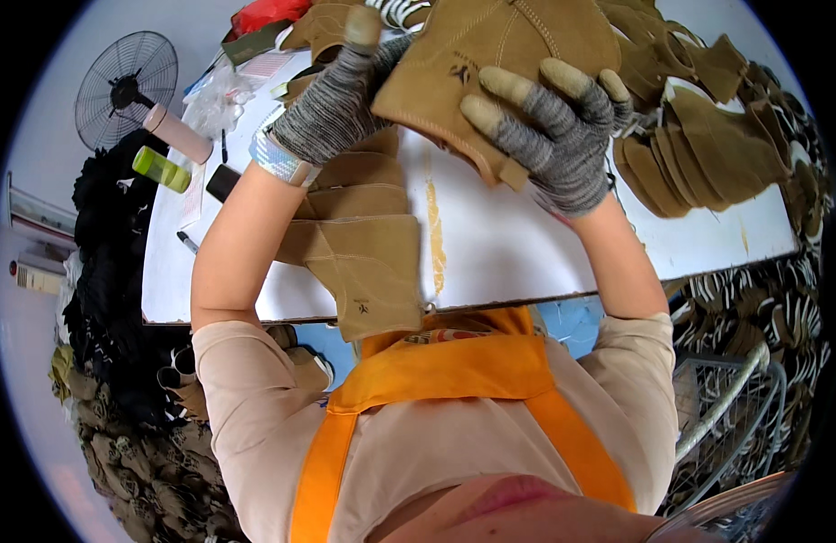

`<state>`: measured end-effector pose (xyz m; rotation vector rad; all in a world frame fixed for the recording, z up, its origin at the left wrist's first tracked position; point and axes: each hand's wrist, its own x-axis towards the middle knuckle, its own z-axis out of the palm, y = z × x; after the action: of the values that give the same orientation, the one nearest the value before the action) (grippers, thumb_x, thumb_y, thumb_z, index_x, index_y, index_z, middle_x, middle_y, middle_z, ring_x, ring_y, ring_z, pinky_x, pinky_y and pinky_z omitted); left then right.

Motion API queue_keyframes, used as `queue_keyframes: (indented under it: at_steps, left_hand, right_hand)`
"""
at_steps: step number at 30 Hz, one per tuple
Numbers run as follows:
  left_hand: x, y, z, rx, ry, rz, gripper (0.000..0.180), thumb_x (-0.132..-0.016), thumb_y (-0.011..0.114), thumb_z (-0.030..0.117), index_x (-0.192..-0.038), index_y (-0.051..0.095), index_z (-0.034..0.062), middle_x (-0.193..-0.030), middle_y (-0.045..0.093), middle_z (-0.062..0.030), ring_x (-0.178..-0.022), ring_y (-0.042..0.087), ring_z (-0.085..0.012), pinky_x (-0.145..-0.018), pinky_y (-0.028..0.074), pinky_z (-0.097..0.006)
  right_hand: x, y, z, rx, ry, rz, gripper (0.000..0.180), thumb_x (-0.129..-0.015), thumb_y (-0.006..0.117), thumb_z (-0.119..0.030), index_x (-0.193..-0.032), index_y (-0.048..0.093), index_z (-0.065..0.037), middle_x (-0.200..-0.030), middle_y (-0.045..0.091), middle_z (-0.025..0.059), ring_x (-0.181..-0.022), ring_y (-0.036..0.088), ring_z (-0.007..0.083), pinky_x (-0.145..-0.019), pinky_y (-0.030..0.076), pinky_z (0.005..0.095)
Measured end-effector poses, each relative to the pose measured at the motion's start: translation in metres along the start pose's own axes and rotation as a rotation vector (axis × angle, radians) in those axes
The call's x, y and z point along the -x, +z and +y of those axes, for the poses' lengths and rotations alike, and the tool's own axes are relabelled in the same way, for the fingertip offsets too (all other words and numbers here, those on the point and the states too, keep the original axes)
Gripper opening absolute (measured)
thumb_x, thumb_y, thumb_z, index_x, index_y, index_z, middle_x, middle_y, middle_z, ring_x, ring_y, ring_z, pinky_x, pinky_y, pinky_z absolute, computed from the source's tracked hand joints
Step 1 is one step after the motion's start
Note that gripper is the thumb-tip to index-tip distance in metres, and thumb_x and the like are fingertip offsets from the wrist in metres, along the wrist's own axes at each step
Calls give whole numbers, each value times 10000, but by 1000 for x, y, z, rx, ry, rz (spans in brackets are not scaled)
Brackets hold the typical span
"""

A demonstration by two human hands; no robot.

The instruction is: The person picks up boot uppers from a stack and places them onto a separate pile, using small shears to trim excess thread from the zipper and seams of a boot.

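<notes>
While a tan suede boot upper with pale stitching (517, 41) was held raised above the white, smooth-topped worktop (499, 244), its weight appeared to be shared unevenly. It was gripped by the right hand (563, 145), gloved in grey knit with beige fingertips, whose fingers were spread across the outer face; the thumb was hidden. The matching gloved left hand (332, 109) was placed at the upper's left edge with its thumb raised, but its other fingers were partly concealed, so whether it was closed could not be told.

A slip was judged possible if the right hand's spread fingers were relaxed, since little support from the left could be confirmed. The suede could also be creased or smudged by hard pressure from the gloves.

Below, the nearest piece of an overlapping row of tan suede uppers (363, 271) was left projecting past the near edge, close to the bright orange apron (436, 371); it could be caught by a forward lean and dragged to the floor.
</notes>
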<state>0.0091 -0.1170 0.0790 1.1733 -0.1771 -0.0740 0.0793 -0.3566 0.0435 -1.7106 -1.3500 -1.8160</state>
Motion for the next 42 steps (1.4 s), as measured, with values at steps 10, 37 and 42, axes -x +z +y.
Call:
queue_keyframes:
  at_steps: [10,37,42]
  left_hand:
    - [-3,-12,9,-580,242,117,550,-900,727,298,-1325,539,3,-1161,667,-75,-1046,634,-138,-917,501,-259]
    - [-19,-131,-1,-427,157,342,1147,-715,858,516,-1492,255,-75,-1349,557,-209,-1273,537,-269,-1040,465,-346]
    - [-22,-119,1,-371,305,305,866,-822,815,367,-1450,374,-34,-1307,593,-160,-1228,559,-227,-982,503,-330]
  right_hand:
    - [19,45,22,-253,589,-20,749,-782,800,-371,-1415,480,-131,-1396,442,182,-1262,470,309,-1098,338,466]
    - [-43,188,-26,-1444,1373,0,590,-760,864,-264,-1205,591,10,-1068,660,110,-922,648,202,-828,574,326]
    - [-39,183,-27,-1455,1199,33,545,-771,861,-270,-1169,604,-3,-1023,658,93,-924,637,188,-832,564,315]
